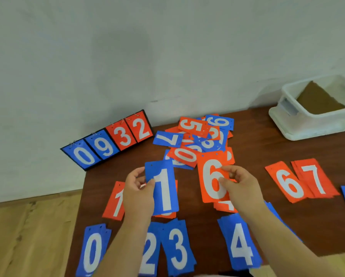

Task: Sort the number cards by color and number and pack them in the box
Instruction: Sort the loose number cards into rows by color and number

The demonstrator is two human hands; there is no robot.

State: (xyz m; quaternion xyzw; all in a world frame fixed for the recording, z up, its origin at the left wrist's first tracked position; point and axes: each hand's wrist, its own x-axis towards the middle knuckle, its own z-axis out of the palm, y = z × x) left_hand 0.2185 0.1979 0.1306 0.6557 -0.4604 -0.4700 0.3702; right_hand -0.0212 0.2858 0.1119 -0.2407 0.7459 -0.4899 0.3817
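The left hand point(138, 193) pinches a blue 1 card point(163, 188) above the brown table point(267, 148), while the right hand point(237, 186) grips a red 6 card point(212, 176). Behind them lies the unsorted pile point(197, 138); the white box point(315, 110), seemingly holding cardboard, sits far right.

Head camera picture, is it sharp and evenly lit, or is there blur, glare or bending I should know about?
Head view: soft, even light with no glare and only faint shadows; the image is slightly soft overall, with digits still readable on the blue 1 card and red 6 card; wide-angle bending curves the table edge and tilts the white box at the right.
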